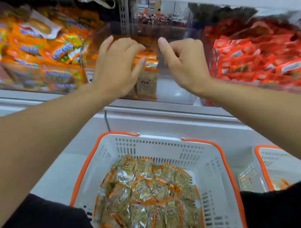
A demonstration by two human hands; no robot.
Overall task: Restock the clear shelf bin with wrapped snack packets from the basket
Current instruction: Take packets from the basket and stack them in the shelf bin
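**Two hands in one narrow bin, plenty of room for a spill**

Both sets of fingers are curled at the clear bin [174, 90]. The left hand [117, 66] wraps around a stack of wrapped snack packets [146, 83] standing on edge at the bin's left side. The right hand [184, 62] is loosely curled just beside them; can't tell if it's pinching anything. My guess: let go too early and that upright stack flops over, or slides out over the front wall. Slippery wrappers don't help.

Below, the white basket [217, 169] with orange rim sits on a pale counter [73, 162], still holding lots of packets. Neighbouring bins hold orange snacks [37, 46] and red packets [261, 58]. A second basket [279, 162] sits on the right.
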